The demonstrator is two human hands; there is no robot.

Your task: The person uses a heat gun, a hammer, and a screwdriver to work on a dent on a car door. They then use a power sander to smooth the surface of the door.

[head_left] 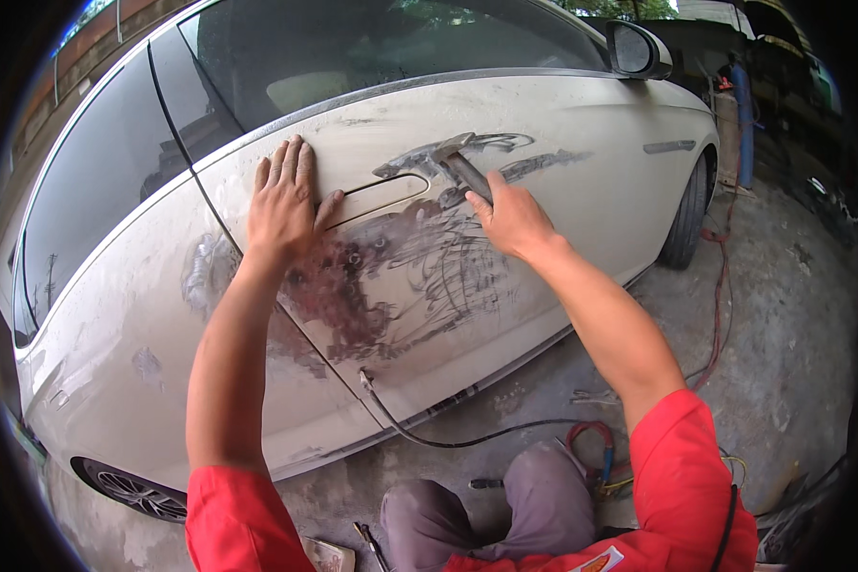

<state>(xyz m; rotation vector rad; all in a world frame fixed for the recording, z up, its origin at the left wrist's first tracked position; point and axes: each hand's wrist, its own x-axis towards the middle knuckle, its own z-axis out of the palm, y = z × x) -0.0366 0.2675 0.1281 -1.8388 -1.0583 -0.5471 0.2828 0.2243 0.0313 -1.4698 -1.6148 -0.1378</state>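
Observation:
My left hand (285, 212) lies flat on the white car door (534, 248), fingers stretched upward, just left of the recessed door handle (383, 197). In my right hand (515, 214) is a hammer (471, 177) with a dark handle. Its metal head is at the door skin above the handle, over a dark scuffed streak; whether it touches cannot be told. Below the handle the door has a reddish-brown sanded patch (338, 286) and dark scribbled marks. A black cable (419, 439) ends at a metal piece on the lower door.
The cable runs across the concrete floor (772, 315) to a red and blue hose (591, 439) by my right knee. Small tools lie around my legs. A side mirror (637, 50) juts out at the upper right, and a blue cylinder (742, 124) stands beyond the front wheel (684, 214).

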